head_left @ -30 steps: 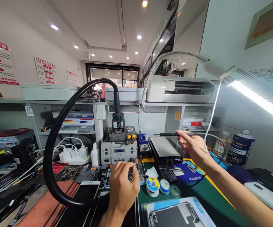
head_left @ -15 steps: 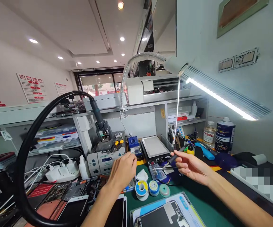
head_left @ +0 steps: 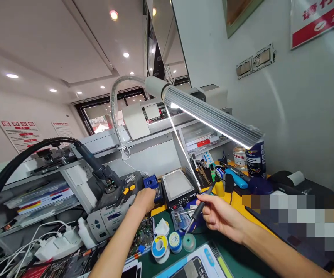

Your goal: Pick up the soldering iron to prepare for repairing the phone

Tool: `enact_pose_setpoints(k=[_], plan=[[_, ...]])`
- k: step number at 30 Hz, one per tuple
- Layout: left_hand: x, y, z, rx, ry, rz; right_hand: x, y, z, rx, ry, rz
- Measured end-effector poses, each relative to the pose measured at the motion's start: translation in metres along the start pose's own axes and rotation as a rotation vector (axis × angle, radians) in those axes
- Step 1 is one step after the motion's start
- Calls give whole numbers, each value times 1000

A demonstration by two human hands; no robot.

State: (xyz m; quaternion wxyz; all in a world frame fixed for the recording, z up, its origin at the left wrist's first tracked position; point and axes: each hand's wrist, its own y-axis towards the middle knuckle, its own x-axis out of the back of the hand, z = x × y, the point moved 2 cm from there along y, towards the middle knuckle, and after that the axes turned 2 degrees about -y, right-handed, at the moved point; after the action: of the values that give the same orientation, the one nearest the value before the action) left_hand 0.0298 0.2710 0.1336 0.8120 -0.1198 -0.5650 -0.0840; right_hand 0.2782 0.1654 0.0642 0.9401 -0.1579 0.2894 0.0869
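Observation:
My right hand grips a soldering iron by its dark handle, the metal tip slanting down to the left. That tip hangs near a green-rimmed round tin and a small blue-and-white tub. My left hand reaches to the front of a blue box with a round dark feature. Its fingers are curled, and what they press or hold is hidden. Beside the box is a flat heating plate with a black base. A solder spool stands below, by a crumpled white tissue.
A bright strip lamp hangs over the bench. At left are a hot-air station, a thick black hose and a white power strip. A phone part on a mat lies in front. Bottles and tools stand right.
The view has turned right and tilted. My left hand has moved up to the blue box. My right hand still holds the soldering iron, its tip now lower, near the tins.

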Motion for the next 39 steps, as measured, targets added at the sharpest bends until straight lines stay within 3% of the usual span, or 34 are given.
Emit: enact_pose_setpoints(k=[8,18,25,28,32,35,39], plan=[[5,1,5,31,79,41,-9,-5,-7,-13,-80,-12],[-5,1,5,40,46,10,-9,-2,-11,28,-155,-8],[5,-6,0,27,-49,-88,-9,-6,-5,52,-168,-15],[23,-27,2,-12,-149,-245,-9,-8,-1,87,-163,-20],[35,-80,6,-45,-357,-548,-15,-16,1,127,-182,20],[19,-124,4,-104,-508,-675,-21,-23,-4,113,-220,73],[-17,-164,-7,-276,-639,-660,-27,-27,-14,54,-317,149]])
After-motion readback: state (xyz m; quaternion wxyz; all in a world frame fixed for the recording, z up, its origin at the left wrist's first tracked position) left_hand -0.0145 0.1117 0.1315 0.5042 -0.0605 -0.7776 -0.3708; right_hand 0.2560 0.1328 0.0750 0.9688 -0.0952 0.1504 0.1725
